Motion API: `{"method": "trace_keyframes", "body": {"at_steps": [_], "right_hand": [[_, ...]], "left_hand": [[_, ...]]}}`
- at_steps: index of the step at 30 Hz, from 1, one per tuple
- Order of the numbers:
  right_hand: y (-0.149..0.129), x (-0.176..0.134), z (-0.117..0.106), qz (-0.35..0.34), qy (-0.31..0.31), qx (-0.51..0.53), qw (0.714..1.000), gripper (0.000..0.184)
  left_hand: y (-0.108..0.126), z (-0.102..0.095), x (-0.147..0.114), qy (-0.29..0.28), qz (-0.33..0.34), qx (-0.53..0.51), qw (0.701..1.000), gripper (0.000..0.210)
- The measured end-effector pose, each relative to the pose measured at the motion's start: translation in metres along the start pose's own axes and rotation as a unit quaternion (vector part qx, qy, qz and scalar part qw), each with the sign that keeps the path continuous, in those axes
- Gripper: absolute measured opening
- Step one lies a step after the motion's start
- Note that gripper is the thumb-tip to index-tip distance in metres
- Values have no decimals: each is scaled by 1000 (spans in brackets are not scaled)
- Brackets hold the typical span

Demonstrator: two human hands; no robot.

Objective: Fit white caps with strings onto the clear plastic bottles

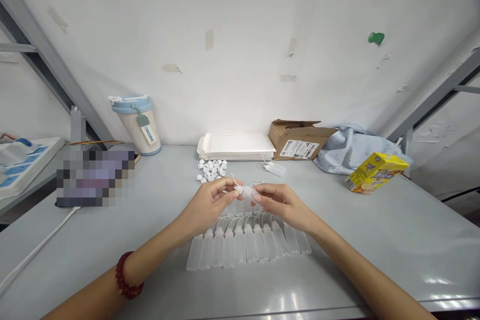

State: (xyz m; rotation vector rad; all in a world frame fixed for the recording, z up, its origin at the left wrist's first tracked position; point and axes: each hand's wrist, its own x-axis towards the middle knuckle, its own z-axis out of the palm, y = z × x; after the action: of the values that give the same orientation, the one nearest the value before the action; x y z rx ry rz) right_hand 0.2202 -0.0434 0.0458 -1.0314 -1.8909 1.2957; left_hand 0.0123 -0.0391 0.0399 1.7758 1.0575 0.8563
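Head view: a translucent bottle [248,192] is held roughly crosswise above the worktop [157,290], beyond the front row of bottles [239,248], its white neck end pinched by the left hand [208,206], its body by the right hand [284,205].

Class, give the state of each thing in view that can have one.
Held bottle: off the table, capping unclear
Left hand: pinching its neck end
Right hand: gripping its body
Near-row bottles: lying side by side
Caps: loose, clustered
Box: top open
Cup: upright, lid on
Cloth: crumpled
Phone: lying flat, image blurred
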Motion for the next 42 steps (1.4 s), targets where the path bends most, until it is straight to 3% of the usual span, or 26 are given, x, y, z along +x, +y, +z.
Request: {"method": "trace_keyframes", "body": {"at_steps": [15, 28, 37, 42], "right_hand": [[7, 2, 3, 15, 10, 64, 998, 33], [8, 2, 4, 22, -18, 90, 995, 29], [9, 3, 4, 25, -19, 109, 994, 27], [8, 2, 4, 30, -19, 104, 994, 28]], "left_hand": [[4, 0, -2, -11, 5, 6, 1000, 24], [0, 4, -2, -26, 11, -38, 999, 14], [1, 4, -3, -27, 32, -43, 998, 19], [2, 4, -1, -42, -21, -52, 998, 28]]}}
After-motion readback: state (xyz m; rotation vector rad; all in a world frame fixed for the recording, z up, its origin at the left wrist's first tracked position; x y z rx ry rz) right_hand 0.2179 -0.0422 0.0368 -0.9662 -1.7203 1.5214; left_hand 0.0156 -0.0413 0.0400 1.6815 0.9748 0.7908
